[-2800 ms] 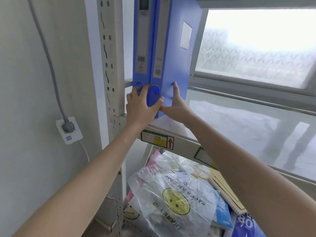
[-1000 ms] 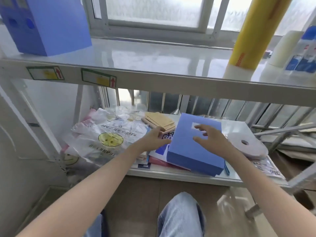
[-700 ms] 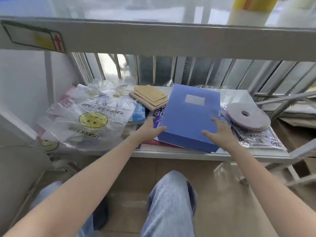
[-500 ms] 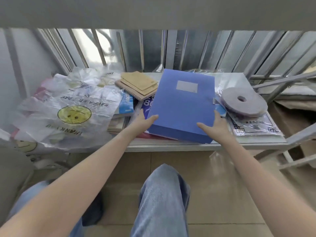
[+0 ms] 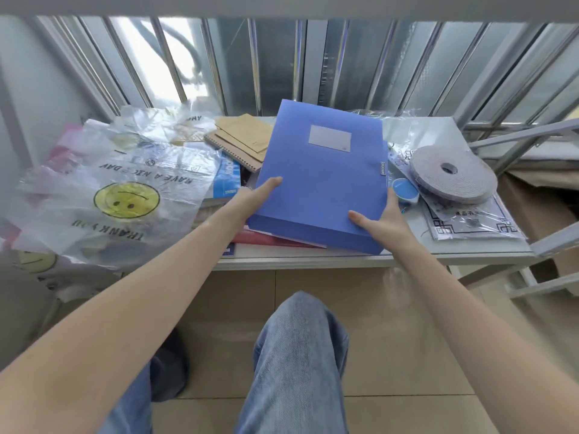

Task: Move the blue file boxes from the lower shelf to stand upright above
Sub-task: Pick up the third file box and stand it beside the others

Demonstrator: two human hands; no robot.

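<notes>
Blue file box (image 5: 319, 180) lying flat on a stack of books near the front edge of the lower shelf (image 5: 360, 261). Left hand (image 5: 253, 198) grips its left side, thumb on the cover, other fingers hidden beneath. Right hand (image 5: 383, 220) clasps the near right corner, thumb on top. Tape roll (image 5: 452, 173) toward the shelf's right edge; smiley plastic bag (image 5: 125, 198) at its left.

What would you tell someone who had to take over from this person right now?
Left hand: gripping the left edge of the blue file box.
Right hand: gripping its near right corner.
The box lies flat on a pile of books on the lower shelf, beside a grey tape roll.
Done: both hands have hold of it.
Left: lift it out and stand it upright on the shelf above.
</notes>
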